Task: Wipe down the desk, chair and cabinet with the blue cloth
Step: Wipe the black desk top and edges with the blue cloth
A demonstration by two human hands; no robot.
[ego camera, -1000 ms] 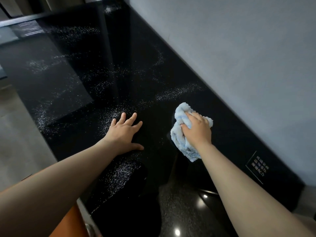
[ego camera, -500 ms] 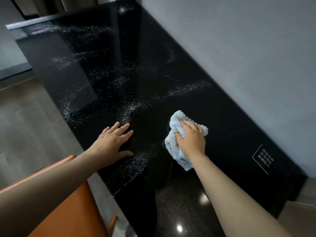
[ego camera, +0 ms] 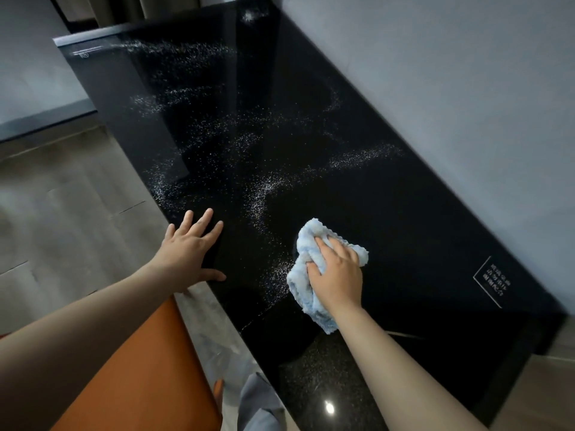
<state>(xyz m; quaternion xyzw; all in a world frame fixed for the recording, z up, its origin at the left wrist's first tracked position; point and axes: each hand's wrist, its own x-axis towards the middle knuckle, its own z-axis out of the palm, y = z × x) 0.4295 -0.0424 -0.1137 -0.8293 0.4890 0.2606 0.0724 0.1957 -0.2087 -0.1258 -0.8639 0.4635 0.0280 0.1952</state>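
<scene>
The black glossy counter [ego camera: 357,188] runs along a grey wall [ego camera: 451,73], its far right edge against it. Pale specks [ego camera: 264,188] lie scattered over its top in loose streaks, thickest through the middle and trailing toward the near edge.

The left hand [ego camera: 189,253] lies palm down at the counter's near left edge. It is released, with the fingers straight and a little spread, holding nothing. The fingertips rest on the black top and the thumb stretches out along the edge.

The right hand [ego camera: 337,275] is clenched round the blue cloth [ego camera: 311,236] and presses it onto the counter. The fingers are curled into the bunched folds and the thumb is tucked into a crease on the left side. The cloth is crumpled rather than spread flat. One end pokes out beyond the fingertips and the other trails back beside the wrist. It sits on the near half of the counter, just right of a streak of specks and well apart from the left hand.

A white printed label [ego camera: 494,281] sits on the top to the right of the cloth, near the wall. An orange chair [ego camera: 140,368] shows under the left forearm, just beside the counter's near edge, with wooden floor [ego camera: 62,197] beyond it.
</scene>
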